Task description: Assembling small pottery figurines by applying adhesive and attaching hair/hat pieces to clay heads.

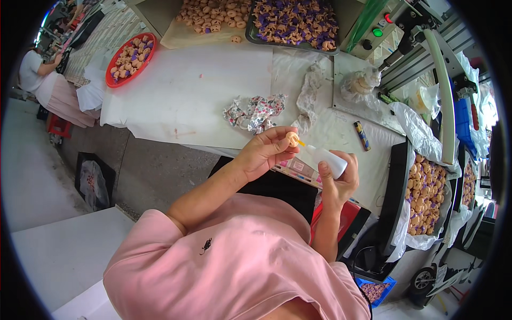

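Between the thumb and fingers of my left hand [269, 152] is a small peach-coloured doll head [292, 140], its hollow side turned toward the right. My right hand [341, 178] is wrapped round a white squeeze bottle [329, 161], tilted so that its yellow nozzle [302, 143] points left. The nozzle's tip is at the doll head; whether it touches, I cannot tell. Both hands are above the near edge of the white-covered table [176, 101]. A crumpled floral cloth [258, 112] lies just beyond my left hand.
A red bowl [153, 49] of peach and purple parts stands far left. Loose heads [213, 16] and a dark tray [338, 50] of purple-and-peach pieces are at the back. A bench machine [392, 58] rises at right, near a battery-like cylinder [362, 136] and a lined crate [393, 197] of heads.
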